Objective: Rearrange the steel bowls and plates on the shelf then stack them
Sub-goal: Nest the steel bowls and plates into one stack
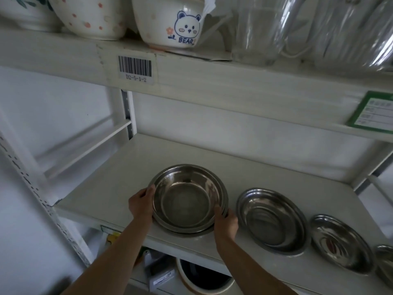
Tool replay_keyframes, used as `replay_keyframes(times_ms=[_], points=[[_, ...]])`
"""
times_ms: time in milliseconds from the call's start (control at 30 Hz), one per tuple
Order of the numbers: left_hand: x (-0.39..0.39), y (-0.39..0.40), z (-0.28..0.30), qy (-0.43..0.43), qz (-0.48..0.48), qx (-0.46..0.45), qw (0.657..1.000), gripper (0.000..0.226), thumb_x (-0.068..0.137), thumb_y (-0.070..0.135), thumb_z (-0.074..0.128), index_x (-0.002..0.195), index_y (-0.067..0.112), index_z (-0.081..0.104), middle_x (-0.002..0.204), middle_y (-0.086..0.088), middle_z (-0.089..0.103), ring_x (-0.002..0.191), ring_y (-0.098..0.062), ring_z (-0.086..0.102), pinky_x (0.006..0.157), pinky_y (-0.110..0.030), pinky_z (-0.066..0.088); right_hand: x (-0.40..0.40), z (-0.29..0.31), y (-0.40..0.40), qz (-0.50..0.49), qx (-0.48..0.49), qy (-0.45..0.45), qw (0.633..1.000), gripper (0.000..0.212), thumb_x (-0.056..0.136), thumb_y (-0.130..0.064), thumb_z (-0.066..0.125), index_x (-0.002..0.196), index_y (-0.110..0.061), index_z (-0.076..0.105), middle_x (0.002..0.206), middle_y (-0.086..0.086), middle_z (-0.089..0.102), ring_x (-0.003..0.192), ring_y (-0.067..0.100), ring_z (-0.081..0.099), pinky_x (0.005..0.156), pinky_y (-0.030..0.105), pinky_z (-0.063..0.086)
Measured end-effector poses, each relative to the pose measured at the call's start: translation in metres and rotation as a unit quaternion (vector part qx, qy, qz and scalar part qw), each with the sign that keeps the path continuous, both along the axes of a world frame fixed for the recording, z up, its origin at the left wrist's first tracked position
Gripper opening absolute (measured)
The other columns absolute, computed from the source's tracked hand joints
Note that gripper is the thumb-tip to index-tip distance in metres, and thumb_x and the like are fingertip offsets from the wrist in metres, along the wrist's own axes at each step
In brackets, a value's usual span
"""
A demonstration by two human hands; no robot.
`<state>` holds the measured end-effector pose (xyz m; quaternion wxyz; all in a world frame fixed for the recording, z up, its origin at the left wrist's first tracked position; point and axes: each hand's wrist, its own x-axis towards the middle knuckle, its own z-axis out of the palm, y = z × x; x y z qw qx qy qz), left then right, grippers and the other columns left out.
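Both forearms reach up and forward to the white shelf (119, 167). The left hand (141, 202) wraps the left rim of the stack of steel bowls (188, 200), thumb over the edge, fingers curled behind it. The right hand (225, 222) grips the stack's near right rim, fingers curled round it. The stack sits near the shelf's front edge. To its right, apart from it, lie nested steel plates (272, 220), then a smaller steel plate (340, 243).
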<state>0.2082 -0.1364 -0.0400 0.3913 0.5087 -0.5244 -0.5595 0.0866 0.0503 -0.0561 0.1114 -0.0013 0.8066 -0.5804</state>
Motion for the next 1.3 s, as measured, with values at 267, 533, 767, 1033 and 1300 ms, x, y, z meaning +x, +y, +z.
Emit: replay_keyframes(times_ms=[267,533,767,1033,1300], points=[[0.001,0.007,0.003,-0.037,-0.014,-0.019,0.999,0.026,0.087,0.022,0.065,0.066,0.007,0.069,0.067,-0.021,0.066,0.058,-0.022,0.055,0.063,-0.032,0.051,0.000,-0.008,0.003,0.004,0.007,-0.015,1.000,0.033,0.090,-0.034,0.063,0.092,-0.001,0.066,0.086,0.016,0.068,0.082,0.031,0.064,0.071,0.037,0.050],[0.003,0.004,0.008,-0.113,-0.037,-0.050,0.992,0.022,0.089,0.028,0.060,0.072,0.016,0.067,0.067,-0.002,0.063,0.071,-0.023,0.059,0.067,-0.029,0.045,0.000,-0.004,0.003,0.028,0.026,-0.022,0.999,0.044,0.091,-0.043,0.061,0.100,-0.001,0.064,0.095,0.017,0.068,0.092,0.034,0.065,0.080,0.038,0.051],[-0.004,0.002,0.016,-0.140,0.030,-0.089,0.986,0.053,0.078,0.047,0.068,0.118,0.012,0.066,0.123,-0.017,0.060,0.107,-0.034,0.061,0.089,-0.044,0.050,0.011,0.000,0.019,0.039,0.002,-0.052,0.998,0.048,0.090,-0.056,0.052,0.067,-0.014,0.057,0.061,0.003,0.059,0.063,0.025,0.062,0.065,0.036,0.052],[-0.051,0.063,0.051,0.027,-0.047,-0.141,0.988,0.030,0.082,0.035,0.071,0.103,0.014,0.065,0.110,-0.011,0.065,0.095,-0.020,0.065,0.084,-0.030,0.055,0.021,0.002,0.046,0.046,-0.040,-0.091,0.994,0.051,0.089,-0.058,0.053,0.062,-0.014,0.055,0.055,0.002,0.052,0.052,0.019,0.050,0.055,0.034,0.043],[-0.077,0.170,0.052,0.139,-0.184,-0.065,0.971,0.030,0.082,0.031,0.073,0.103,0.011,0.067,0.098,-0.009,0.071,0.093,-0.023,0.068,0.086,-0.037,0.055,0.028,0.016,0.095,0.060,-0.054,-0.101,0.992,0.042,0.095,-0.049,0.050,0.076,-0.012,0.054,0.064,0.004,0.054,0.053,0.017,0.054,0.052,0.029,0.046]])
